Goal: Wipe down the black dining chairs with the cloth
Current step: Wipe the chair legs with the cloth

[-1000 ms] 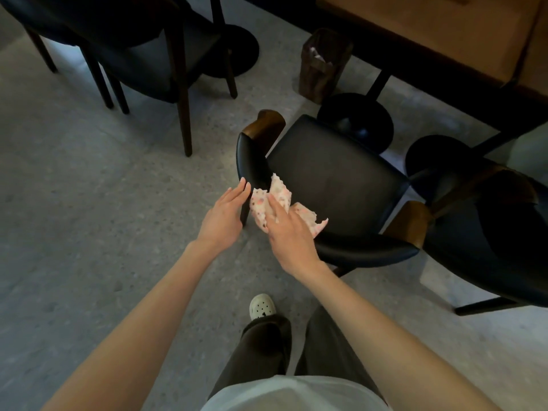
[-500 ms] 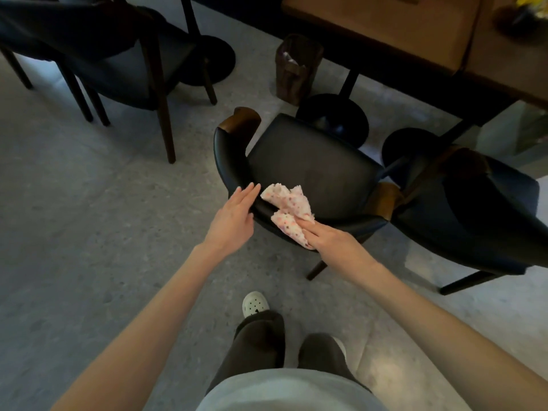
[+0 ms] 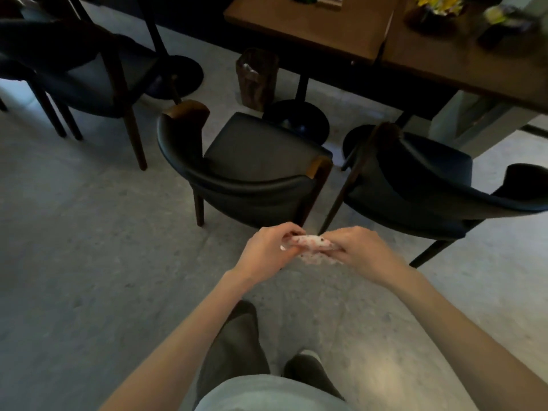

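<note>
Currently cloth (image 3: 311,244) pinched by left hand (image 3: 265,253) and right hand (image 3: 364,251), clear of chair (image 3: 261,155); risk: dropped if grip loosened mid-refold.

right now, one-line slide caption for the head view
Left hand and right hand grip the spotted cloth between them, behind a black chair.

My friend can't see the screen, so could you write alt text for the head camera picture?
A person's left hand and right hand grip a bunched, spotted cloth between them above the grey floor, not touching the black dining chair just beyond. A second black chair stands to its right and a third chair at far left, with wooden tables behind.
</note>
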